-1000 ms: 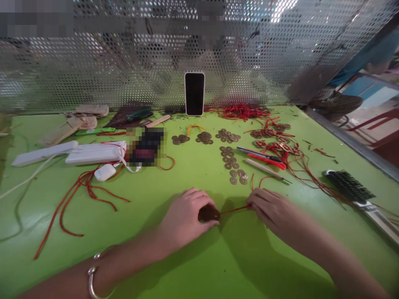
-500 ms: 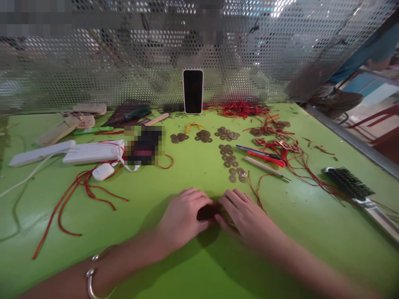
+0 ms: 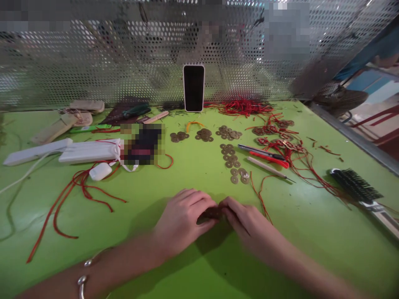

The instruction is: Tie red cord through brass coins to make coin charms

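Close together at the front of the green table (image 3: 149,257), my left hand (image 3: 187,218) and my right hand (image 3: 245,216) pinch a small dark reddish-brown piece (image 3: 212,213) between them. Shadow and fingers hide most of it, so its kind cannot be made out. My left hand curls over its left end, thumb below. The fingers and thumb of my right hand press on its right end. Beyond them lie several holed coins (image 3: 230,158) in a column, with more coin piles (image 3: 204,135) farther back. A thin red cord (image 3: 258,193) lies just past my right hand.
A utility knife (image 3: 262,153), a thin awl (image 3: 269,168), knotted coins with red cord (image 3: 277,139) and a brush (image 3: 355,185) lie right. A phone (image 3: 193,88) stands against the perforated metal panel (image 3: 140,74). Leftward are a white power strip (image 3: 90,151) and red cords (image 3: 82,182).
My right hand's fingers have drawn into a tighter pinch on the dark piece, which shows less now. My left hand keeps its grip. The view has shifted slightly.
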Motion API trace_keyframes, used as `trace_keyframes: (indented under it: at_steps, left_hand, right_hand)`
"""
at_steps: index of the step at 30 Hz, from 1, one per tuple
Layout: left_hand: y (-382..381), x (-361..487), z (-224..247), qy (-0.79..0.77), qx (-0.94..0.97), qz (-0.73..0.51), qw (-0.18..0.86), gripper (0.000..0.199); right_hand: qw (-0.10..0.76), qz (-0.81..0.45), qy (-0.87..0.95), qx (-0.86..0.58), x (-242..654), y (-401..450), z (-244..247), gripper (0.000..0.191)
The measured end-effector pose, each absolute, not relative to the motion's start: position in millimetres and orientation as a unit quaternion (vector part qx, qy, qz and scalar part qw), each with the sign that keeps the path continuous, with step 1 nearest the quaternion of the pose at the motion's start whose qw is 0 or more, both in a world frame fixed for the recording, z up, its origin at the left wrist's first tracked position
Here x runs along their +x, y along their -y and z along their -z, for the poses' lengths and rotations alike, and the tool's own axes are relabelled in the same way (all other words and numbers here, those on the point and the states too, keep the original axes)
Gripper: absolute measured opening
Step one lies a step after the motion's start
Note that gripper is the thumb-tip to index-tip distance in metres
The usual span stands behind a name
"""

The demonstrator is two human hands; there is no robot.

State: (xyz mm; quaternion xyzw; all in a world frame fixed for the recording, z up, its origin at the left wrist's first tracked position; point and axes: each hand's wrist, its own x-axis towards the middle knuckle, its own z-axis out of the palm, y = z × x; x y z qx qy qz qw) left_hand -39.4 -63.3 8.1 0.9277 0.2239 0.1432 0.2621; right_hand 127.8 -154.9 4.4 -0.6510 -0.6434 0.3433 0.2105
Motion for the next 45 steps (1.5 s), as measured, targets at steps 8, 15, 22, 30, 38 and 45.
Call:
trace_keyframes:
  at_steps: [8,15,22,30,38,45]
  left_hand:
    - [61.7,-37.3,-3.4,-0.232,0.925,-0.125,0.273,0.022]
    - [57.5,-40.8,1.0,-0.239,0.921,-0.121,0.284,0.032]
    - [49.2,-45.0,-6.8,-0.178,0.935,-0.214,0.221,0.021]
    - [48.2,-44.2,-25.0,-0.169,0.928,-0.240,0.229,0.021]
    - [50.7,-47.0,-41.4,-0.149,0.936,-0.252,0.196,0.019]
    - [55.9,-44.7,-44.8,-0.148,0.925,-0.287,0.199,0.023]
  right_hand:
    - [0.149,-0.178,0.742,-0.629,138.8,160.1,7.4,0.015]
    - [0.233,-0.254,0.709,-0.615,149.3,158.0,2.5,0.014]
    - [0.332,-0.301,0.676,-0.584,157.9,158.5,1.3,0.015]
    - [0.392,-0.251,0.688,-0.557,154.8,160.7,-0.4,0.018]
    - [0.443,-0.250,0.636,-0.581,147.5,167.1,-0.7,0.012]
    - [0.476,-0.301,0.586,-0.583,142.6,173.7,-1.9,0.015]
